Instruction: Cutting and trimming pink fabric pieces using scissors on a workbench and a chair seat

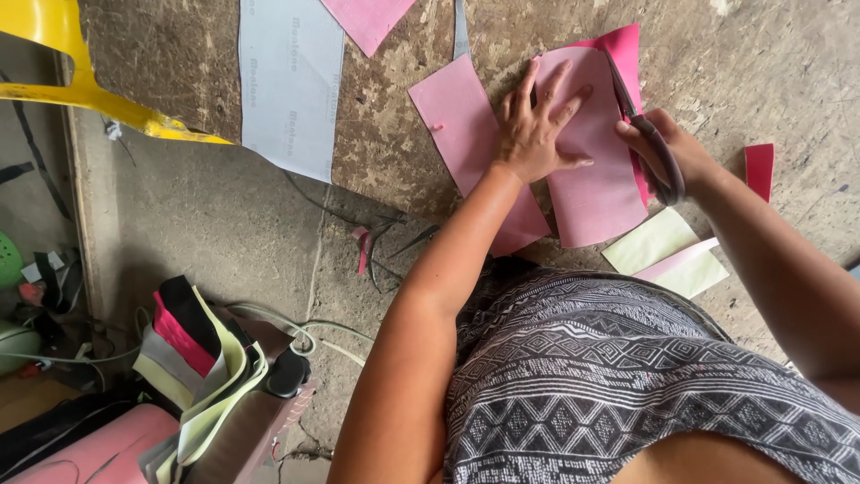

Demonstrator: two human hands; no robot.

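Note:
My left hand lies flat with fingers spread on a light pink sole-shaped template, pressing it onto a brighter pink sheet beneath. My right hand grips dark-handled scissors, whose blades point up along the template's right edge into the bright pink sheet. Another pink sheet lies under the template's left side on the worn work surface.
A grey-white sheet and a pink scrap lie at the top. Pale yellow pieces and a red scrap sit at right. A yellow plastic chair is at top left; stacked material strips and cables are at lower left.

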